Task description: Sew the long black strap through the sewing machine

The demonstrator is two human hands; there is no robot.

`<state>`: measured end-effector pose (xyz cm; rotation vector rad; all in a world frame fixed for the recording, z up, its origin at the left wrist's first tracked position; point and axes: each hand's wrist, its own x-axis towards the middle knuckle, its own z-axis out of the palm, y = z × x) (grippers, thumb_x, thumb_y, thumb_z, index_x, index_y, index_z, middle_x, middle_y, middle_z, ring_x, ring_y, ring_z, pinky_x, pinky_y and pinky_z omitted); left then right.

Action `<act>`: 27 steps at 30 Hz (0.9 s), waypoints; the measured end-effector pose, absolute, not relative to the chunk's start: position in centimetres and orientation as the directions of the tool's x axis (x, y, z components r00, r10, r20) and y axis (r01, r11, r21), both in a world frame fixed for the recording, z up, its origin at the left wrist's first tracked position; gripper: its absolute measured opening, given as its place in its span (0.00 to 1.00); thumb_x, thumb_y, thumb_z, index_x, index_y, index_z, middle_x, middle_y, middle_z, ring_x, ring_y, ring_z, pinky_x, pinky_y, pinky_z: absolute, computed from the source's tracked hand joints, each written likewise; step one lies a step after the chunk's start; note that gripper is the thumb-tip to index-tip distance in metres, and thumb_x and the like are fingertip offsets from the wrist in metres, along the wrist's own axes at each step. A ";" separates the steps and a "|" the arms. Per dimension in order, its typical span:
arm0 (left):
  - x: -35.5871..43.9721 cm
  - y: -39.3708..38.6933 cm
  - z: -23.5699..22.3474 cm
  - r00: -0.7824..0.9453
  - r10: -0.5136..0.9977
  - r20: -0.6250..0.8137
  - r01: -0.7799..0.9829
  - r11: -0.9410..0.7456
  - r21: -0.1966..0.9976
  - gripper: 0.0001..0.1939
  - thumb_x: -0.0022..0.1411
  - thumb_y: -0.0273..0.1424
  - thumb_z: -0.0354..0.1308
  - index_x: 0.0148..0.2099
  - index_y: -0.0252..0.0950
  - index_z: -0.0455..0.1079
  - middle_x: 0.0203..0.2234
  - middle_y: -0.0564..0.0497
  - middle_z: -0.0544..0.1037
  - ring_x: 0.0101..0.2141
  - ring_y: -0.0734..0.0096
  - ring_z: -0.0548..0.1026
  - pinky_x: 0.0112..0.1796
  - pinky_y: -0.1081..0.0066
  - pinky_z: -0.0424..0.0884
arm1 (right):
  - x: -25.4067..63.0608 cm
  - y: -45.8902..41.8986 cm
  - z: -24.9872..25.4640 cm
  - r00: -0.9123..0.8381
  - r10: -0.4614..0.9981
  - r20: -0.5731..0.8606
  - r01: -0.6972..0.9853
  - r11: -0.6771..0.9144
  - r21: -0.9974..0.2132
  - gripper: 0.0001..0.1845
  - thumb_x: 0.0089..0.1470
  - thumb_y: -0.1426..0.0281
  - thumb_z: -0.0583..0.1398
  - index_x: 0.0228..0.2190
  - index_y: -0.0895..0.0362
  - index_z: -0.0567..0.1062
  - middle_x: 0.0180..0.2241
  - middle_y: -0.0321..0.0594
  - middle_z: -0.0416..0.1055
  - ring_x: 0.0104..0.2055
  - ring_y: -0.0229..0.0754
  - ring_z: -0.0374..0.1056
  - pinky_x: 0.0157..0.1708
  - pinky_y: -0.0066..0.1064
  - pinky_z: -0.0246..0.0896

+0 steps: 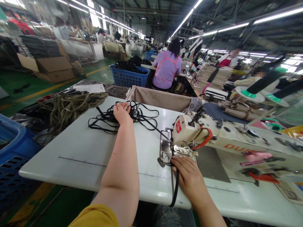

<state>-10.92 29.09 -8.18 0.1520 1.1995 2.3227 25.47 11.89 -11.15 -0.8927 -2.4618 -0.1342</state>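
Observation:
A tangled heap of narrow black strap (136, 116) lies on the white sewing table (80, 157). My left hand (122, 111) reaches into this heap, its fingers curled over some of the strap. From the heap one length runs to the sewing machine (189, 129), passes under its head and across the metal plate (165, 148), then hangs over the table's front edge. Just in front of the plate, my right hand (188, 173) has its fingers together on that length, with the thumb partly hidden beneath.
Olive straps (73, 105) are piled at the left, beside a blue basket (14, 148). A fabric-lined bin (161, 97) borders the table's far side. Pink-handled snips (258, 156) lie by the machine arm. Thread cones (260, 83) stand at right. A person in purple (167, 66) sits ahead.

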 end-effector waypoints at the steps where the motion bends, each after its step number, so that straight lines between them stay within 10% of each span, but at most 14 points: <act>1: -11.1 29.1 -8.3 -0.875 0.469 -0.122 -0.361 -0.464 0.809 0.14 0.77 0.37 0.46 0.38 0.40 0.65 0.39 0.47 0.81 0.42 0.70 0.83 0.44 0.71 0.76 | 25.5 11.9 -11.2 -0.652 0.572 0.498 0.623 0.778 -0.079 0.15 0.73 0.69 0.57 0.56 0.53 0.80 0.53 0.45 0.82 0.55 0.47 0.79 0.64 0.49 0.71; 12: -12.1 28.3 -8.6 -0.933 0.243 0.268 0.237 -0.149 0.960 0.17 0.76 0.34 0.45 0.36 0.38 0.71 0.39 0.44 0.79 0.49 0.58 0.75 0.60 0.58 0.67 | 25.5 11.9 -11.2 -0.652 0.571 0.499 0.624 0.778 -0.074 0.15 0.73 0.70 0.57 0.55 0.53 0.80 0.53 0.45 0.82 0.55 0.47 0.79 0.64 0.49 0.71; 27: -11.6 27.8 -7.4 -0.999 -0.023 -0.046 -0.048 0.071 0.996 0.14 0.62 0.24 0.55 0.51 0.33 0.68 0.60 0.30 0.66 0.63 0.45 0.68 0.66 0.55 0.62 | 25.5 12.1 -11.5 -0.647 0.532 0.547 0.613 0.789 -0.044 0.14 0.73 0.71 0.58 0.54 0.55 0.80 0.52 0.45 0.82 0.53 0.47 0.79 0.61 0.47 0.74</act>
